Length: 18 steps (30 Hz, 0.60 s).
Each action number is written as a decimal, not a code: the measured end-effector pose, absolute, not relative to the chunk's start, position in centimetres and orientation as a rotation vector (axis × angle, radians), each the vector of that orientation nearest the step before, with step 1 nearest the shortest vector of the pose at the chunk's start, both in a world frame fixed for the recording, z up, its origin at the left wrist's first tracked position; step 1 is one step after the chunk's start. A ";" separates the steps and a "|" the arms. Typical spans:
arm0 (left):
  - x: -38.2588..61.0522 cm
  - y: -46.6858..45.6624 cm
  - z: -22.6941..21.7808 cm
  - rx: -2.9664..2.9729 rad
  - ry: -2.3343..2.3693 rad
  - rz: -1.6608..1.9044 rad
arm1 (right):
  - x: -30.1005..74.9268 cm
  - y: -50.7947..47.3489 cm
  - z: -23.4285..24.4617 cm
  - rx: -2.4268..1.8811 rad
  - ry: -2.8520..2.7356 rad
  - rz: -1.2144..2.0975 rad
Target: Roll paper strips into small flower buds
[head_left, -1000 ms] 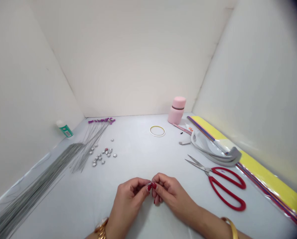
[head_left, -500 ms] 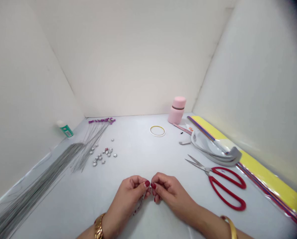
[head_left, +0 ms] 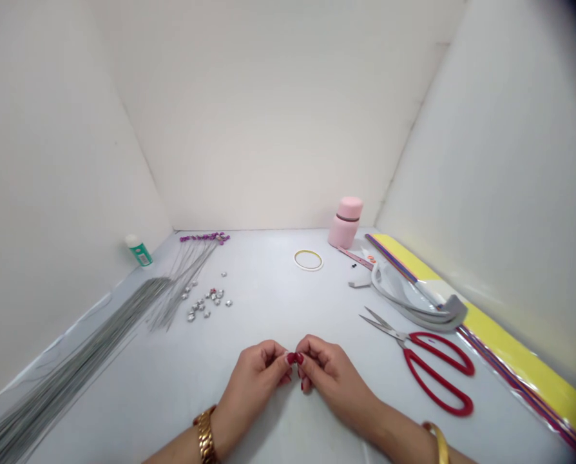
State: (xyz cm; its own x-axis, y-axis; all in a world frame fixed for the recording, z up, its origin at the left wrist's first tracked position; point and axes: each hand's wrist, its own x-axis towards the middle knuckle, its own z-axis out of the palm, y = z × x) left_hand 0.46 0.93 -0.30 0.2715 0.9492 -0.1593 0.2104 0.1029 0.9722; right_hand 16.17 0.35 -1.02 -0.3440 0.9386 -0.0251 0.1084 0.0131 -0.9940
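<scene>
My left hand and my right hand meet low in the middle of the white tabletop. Their red-nailed fingertips press together around something small, which the fingers hide. To the right of my right hand lie red-handled scissors, closed. Beyond my left hand, silver star-shaped beads are scattered. Farther left lies a long bundle of thin silver wires. Shorter wires topped with purple beads fan out at the back.
White walls surround the table. A pink jar, a thin gold-and-white ring and a green-labelled bottle stand at the back. Curved grey strips and yellow sheets in clear plastic lie along the right.
My fingertips have come closer together, and the thin strand seen below my left hand earlier no longer shows. The whole view has shifted slightly.
</scene>
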 end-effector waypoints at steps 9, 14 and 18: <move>0.3 1.3 -0.6 1.223 1.097 0.780 | 15.9 0.6 -1.2 -1.105 -1.482 1.458; 0.2 1.3 -0.7 1.174 1.078 0.822 | 16.0 0.5 -1.0 -1.092 -1.457 1.482; 0.1 1.4 -0.6 1.165 1.062 0.836 | 16.0 0.5 -0.9 -1.091 -1.423 1.544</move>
State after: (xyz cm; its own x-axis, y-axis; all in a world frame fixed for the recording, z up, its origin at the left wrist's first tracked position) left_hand 0.11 1.36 -0.55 0.3048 0.9288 -0.2108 0.0132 0.2173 0.9760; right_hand 15.96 0.54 -0.94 -0.3497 0.9321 -0.0945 0.0181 -0.0941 -0.9954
